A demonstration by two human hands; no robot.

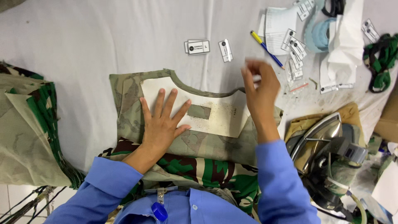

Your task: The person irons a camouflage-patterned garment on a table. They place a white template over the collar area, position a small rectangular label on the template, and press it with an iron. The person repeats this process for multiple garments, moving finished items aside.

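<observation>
My left hand (161,120) lies flat, fingers spread, on a white card template (224,118) that rests on a camouflage fabric piece (128,108). The template has a rectangular cut-out (199,111) showing the cloth beneath. My right hand (260,89) hovers blurred above the template's right end, fingers pinched near a small white tag; whether it grips the tag is unclear. Both sleeves are blue.
A stack of camouflage pieces (29,124) lies at the left. Small white tags (197,47), a blue-and-yellow pen (267,49), papers and a blue tape roll (321,35) sit at the back. An iron (319,141) rests at the right.
</observation>
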